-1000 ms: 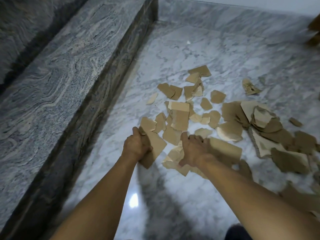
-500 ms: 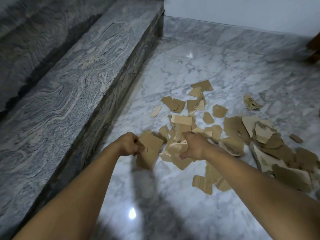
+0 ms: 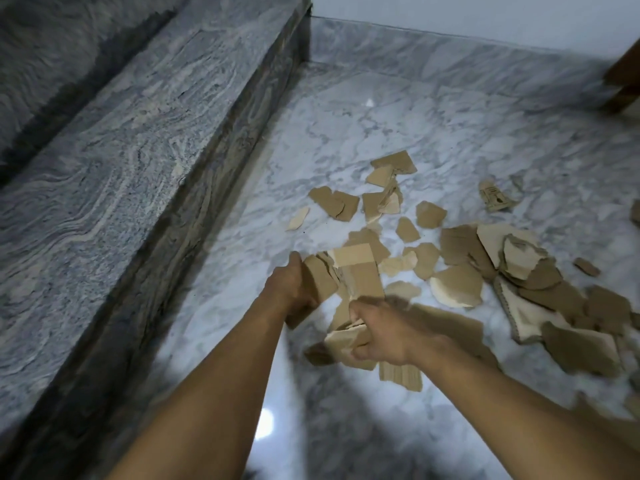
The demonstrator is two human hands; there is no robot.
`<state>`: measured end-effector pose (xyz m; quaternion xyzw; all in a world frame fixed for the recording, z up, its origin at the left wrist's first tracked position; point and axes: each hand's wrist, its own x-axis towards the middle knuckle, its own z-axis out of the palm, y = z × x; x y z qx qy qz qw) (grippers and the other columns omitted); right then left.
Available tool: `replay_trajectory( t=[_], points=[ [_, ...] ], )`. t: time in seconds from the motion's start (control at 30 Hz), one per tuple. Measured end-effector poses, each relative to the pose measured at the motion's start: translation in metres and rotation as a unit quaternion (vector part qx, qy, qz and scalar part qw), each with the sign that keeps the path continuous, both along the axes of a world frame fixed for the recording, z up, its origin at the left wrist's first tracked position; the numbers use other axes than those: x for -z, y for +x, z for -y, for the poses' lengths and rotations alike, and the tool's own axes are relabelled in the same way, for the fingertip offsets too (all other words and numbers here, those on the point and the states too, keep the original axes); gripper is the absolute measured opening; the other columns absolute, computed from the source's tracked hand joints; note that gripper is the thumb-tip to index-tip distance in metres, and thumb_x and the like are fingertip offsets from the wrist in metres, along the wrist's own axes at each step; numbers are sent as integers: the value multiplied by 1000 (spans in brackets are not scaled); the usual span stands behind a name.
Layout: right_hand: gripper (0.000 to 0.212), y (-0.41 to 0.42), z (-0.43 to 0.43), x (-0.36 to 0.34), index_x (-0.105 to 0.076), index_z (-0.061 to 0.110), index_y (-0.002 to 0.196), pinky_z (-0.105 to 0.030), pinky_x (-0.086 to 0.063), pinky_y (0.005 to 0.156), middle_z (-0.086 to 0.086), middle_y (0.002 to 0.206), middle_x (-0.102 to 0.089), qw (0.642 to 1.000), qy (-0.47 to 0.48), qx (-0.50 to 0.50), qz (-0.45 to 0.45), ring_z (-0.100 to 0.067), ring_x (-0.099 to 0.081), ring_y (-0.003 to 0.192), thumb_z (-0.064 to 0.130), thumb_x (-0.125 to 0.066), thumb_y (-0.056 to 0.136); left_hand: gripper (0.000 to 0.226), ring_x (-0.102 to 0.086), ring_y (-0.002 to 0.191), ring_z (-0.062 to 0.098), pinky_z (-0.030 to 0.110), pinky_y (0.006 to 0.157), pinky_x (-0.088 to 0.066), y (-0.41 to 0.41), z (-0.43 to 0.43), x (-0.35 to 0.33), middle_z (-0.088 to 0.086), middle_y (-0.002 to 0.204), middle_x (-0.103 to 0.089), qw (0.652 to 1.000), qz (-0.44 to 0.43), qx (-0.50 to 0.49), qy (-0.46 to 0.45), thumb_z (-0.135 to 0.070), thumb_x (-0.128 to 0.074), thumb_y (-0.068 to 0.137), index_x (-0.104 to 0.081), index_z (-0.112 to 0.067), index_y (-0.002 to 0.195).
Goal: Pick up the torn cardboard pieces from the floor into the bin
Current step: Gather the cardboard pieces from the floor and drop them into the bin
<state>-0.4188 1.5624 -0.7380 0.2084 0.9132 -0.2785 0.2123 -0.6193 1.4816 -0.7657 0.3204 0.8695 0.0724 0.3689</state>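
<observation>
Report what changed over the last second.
The right hand lifted a bunch of cardboard scraps off the marble floor, towards the person. The left hand rose too, still gripping its cardboard piece. The scattered pile and the printed scrap stayed put.

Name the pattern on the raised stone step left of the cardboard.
The raised grey stone step has wavy grey-and-white veining, clearest in head view.
</observation>
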Motion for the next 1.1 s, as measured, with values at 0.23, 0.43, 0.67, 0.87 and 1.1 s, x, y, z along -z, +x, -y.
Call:
replay_trajectory(
  t=[0.23,0.43,0.67,0.87,1.1],
  points=[
    [53,-13,-21,-32,-52,19,117,-39,-42,90,4,120,-49,983,85,-163,30,-21,-43,115,49,-73,79,69,-58,104,29,42,86,-51,-21,42,-28,6,114,-59,998,48,34,-28,-32,-81,75,-37,-20,127],
    [68,-31,-2,-10,-48,18,140,-53,-18,115,-1,162,-21,922,187,-329,84,-30,-16,147,35,-77,81,45,-63,101,23,38,92,-51,-49,23,-49,2,111,-68,992,23,98,-78,-35,-82,75,-65,-22,115],
    [62,-42,4,5,-51,17,128,-66,2,117,-5,119,-59,908,225,-346,68,-34,-45,122,36,-81,77,49,-61,96,23,30,73,-46,-40,31,-26,0,107,-66,999,29,-12,40,-27,-83,74,-59,-25,117],
    [80,-47,2,9,-47,25,137,-50,-25,108,-9,135,-40,907,224,-356,29,-33,-42,123,49,-83,70,52,-60,104,26,38,87,-48,-51,35,-31,2,110,-67,993,8,-60,104,-30,-84,73,-60,-24,118],
    [87,-62,0,3,-41,24,139,-50,-29,99,-8,126,-51,904,223,-359,71,-32,-49,117,58,-81,70,54,-62,100,26,47,81,-58,-48,39,-42,1,106,-69,984,40,-96,147,-32,-85,69,-62,-26,117]
  ],
)
